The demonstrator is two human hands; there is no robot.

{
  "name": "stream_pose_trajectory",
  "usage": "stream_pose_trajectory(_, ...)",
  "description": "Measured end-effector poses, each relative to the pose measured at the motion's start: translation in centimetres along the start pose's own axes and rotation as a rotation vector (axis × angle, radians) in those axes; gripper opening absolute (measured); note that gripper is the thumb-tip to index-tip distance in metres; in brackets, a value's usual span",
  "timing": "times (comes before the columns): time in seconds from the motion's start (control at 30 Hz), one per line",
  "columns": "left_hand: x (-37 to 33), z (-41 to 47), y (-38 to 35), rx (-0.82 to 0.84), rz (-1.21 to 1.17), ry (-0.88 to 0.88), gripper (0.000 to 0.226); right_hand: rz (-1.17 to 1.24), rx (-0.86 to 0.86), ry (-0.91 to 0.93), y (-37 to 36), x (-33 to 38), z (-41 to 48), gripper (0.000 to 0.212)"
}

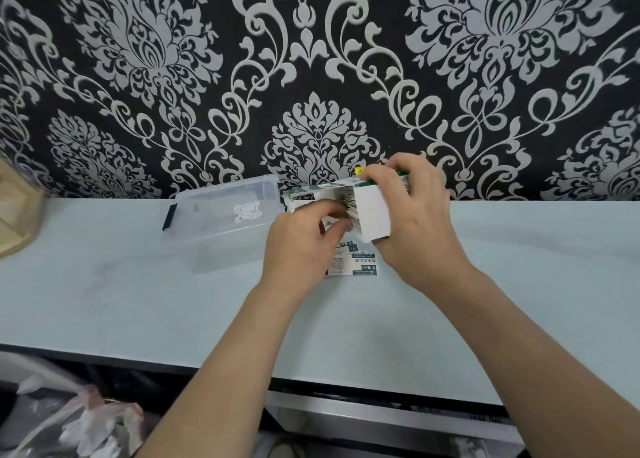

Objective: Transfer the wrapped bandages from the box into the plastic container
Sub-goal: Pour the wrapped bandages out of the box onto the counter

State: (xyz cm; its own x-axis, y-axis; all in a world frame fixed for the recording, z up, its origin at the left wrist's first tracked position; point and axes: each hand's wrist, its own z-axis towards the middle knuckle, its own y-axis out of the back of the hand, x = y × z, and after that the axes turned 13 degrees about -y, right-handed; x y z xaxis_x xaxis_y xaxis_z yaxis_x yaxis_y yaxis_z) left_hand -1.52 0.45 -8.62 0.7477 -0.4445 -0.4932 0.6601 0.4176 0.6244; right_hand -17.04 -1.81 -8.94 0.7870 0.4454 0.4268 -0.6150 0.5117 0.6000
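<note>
Gripping a white and green box from above, the right hand holds it off the pale bench, tilted, with its open end turned toward the left hand. Its fingers wrap over the top and far side, and the thumb comes under the near edge. Inside the box a tight stack of bandages shows edge-on at the mouth, with an open flap sticking out to the left above them.

The left hand is right at that mouth, fingers curled in, thumb and forefinger pinching the ends of the bandages nearest them. A bit of white wrapper shows between the two.

Left of both hands, against the wall, sits the clear container, with a black latch on its left end and a small sticker on top. From where I stand I cannot tell whether its lid is clipped on. Its right end is just beside the left hand's knuckles and the box flap.

Flat on the bench under the hands lies a printed paper, partly covered by the left hand. Black wallpaper with silver scrollwork rises behind.
</note>
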Motion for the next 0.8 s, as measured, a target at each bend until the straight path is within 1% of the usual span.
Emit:
stream_pose_trajectory(0.07,-0.1,0.0,0.0,-0.001,-0.050,0.046,0.010,0.015,0.011,0.003,0.1,-0.1,0.1,0.068)
stream_pose_trajectory(0.1,-0.1,-0.1,0.0,-0.010,-0.054,0.023,0.010,0.028,0.025,0.002,0.2,-0.2,0.1,0.070)
stream_pose_trajectory(0.2,-0.1,-0.2,0.1,-0.022,0.082,-0.188,0.009,0.079,0.084,-0.010,0.6,-0.6,0.2,0.077)
stream_pose_trajectory(0.23,0.0,-0.2,0.1,-0.022,0.117,-0.234,0.009,0.090,0.103,-0.015,0.7,-0.8,0.3,0.079)
stream_pose_trajectory(0.37,0.1,-0.1,-0.1,-0.008,0.141,-0.305,0.007,0.102,0.150,-0.030,1.0,-1.2,0.2,0.080)
stream_pose_trajectory(0.43,0.3,-0.1,0.1,-0.013,0.134,-0.311,0.005,0.101,0.146,-0.051,0.8,-1.5,0.2,0.078)
stream_pose_trajectory(0.5,0.6,-0.1,0.5,-0.026,0.121,-0.298,0.003,0.083,0.117,-0.101,0.7,-2.2,0.4,0.076)
stream_pose_trajectory(0.6,0.9,-0.2,1.3,-0.004,0.113,-0.250,0.009,0.015,0.092,-0.203,0.6,-3.6,0.8,0.077)
stream_pose_trajectory(0.67,1.0,-0.5,1.5,0.010,0.090,-0.214,0.010,-0.015,0.097,-0.221,0.4,-4.0,0.7,0.077)
stream_pose_trajectory(0.73,1.0,-0.8,1.7,0.024,0.001,-0.105,0.012,-0.027,0.106,-0.195,0.1,-3.9,0.5,0.075)
stream_pose_trajectory(0.8,0.9,-0.8,1.9,0.060,-0.088,0.062,0.018,-0.044,0.111,-0.172,-0.1,-3.7,0.3,0.075)
